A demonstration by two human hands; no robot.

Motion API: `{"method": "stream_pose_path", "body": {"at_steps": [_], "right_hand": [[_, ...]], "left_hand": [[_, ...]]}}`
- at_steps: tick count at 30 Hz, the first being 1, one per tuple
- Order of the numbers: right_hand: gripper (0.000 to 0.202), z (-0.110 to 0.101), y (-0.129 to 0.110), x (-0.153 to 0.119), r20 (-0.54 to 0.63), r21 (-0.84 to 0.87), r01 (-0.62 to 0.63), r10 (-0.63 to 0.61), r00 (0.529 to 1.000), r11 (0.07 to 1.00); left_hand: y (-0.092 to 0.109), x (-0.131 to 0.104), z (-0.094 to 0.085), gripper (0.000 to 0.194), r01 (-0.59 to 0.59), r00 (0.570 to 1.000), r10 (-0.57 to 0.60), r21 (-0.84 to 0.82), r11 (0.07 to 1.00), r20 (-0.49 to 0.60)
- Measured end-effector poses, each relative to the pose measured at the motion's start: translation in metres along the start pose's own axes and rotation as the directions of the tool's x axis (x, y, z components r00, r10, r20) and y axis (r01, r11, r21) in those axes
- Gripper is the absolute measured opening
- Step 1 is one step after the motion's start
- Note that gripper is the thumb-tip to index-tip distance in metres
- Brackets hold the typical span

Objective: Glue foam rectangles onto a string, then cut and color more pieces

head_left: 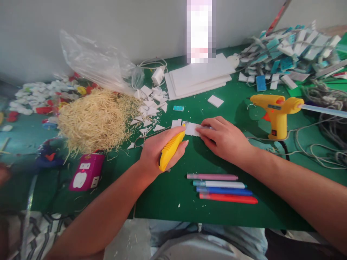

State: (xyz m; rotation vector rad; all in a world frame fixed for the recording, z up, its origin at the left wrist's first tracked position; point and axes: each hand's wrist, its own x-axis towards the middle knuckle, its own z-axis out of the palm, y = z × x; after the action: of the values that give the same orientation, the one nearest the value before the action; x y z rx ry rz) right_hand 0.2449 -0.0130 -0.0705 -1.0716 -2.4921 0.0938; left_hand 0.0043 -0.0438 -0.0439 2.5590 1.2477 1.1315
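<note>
My left hand (153, 150) is closed around a yellow utility knife (171, 148). The knife's blade end points away from me and meets a small white board piece (192, 129) lying on the green table. Bent fingers of my right hand (226, 136) press on the right end of that piece. Something thin and greyish shows under those fingers, too covered to name. Left of the blade lie small white offcuts (148, 108). A little blue-and-white piece (178, 108) and a white rectangle (215, 101) rest just beyond my hands.
Several markers (225, 190) lie in front of me. A yellow glue gun (276, 112) with trailing cords stands at right, below a heap of blue and white pieces (292, 54). White sheets (197, 77) lie at the back. Straw (94, 119) and a purple power adapter (87, 171) are at left.
</note>
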Motion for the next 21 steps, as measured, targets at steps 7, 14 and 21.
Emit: {"method": "stream_pose_path", "body": {"at_steps": [7,14,21], "right_hand": [[0.033,-0.0003,-0.0010,0.0002,0.004,-0.009,0.001,-0.001,1.000,1.000],[0.032,-0.0013,-0.0013,0.0003,-0.004,-0.021,0.009,-0.009,1.000,1.000],[0.032,0.0000,-0.0007,0.0008,-0.006,-0.028,0.013,-0.013,1.000,1.000]], "left_hand": [[0.0020,0.0005,-0.0024,0.020,0.006,1.000,-0.006,0.058,0.998,0.002],[0.0006,0.0010,-0.0002,0.022,-0.071,0.997,0.069,0.059,0.996,0.036],[0.0008,0.0014,0.0012,0.022,-0.118,0.993,0.117,0.091,0.989,0.017]]}}
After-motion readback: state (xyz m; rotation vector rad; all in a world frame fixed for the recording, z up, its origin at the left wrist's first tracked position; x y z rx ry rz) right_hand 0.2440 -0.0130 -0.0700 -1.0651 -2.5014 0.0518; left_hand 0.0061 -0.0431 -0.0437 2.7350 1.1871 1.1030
